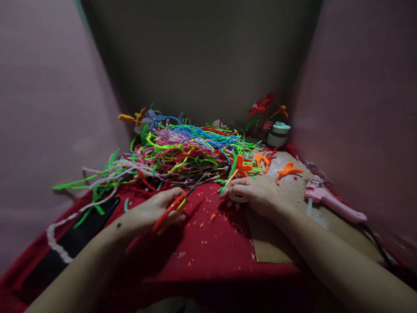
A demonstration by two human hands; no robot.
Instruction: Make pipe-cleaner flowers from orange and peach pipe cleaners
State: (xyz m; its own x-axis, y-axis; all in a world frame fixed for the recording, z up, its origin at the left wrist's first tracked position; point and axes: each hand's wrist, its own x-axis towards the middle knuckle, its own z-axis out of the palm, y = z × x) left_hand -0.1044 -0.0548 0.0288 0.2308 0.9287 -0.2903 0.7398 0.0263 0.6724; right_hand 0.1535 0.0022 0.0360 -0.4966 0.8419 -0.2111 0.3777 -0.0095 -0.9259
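Observation:
My left hand (164, 208) is closed around scissors (169, 211) with red and yellow handles, their blades slightly parted and aimed up and to the right. Between the fingers of my right hand (246, 193) is the stem of an orange pipe-cleaner flower (240, 166), its petals above the knuckles. A thin dark wire end sticks out below those fingers. Under the same palm shows part of a round white thing (237, 198), mostly hidden, perhaps also held. Small orange clippings (213, 216) are scattered on the red cloth (211, 252) between both hands.
A big heap of coloured pipe cleaners (195, 148) lies at the back. On the right, a cardboard sheet (273, 243) bears a pink glue gun (339, 204) and an orange petal piece (288, 172). Behind stand a pale jar (278, 134) and red flowers (259, 108). A black flat object (71, 243) lies left.

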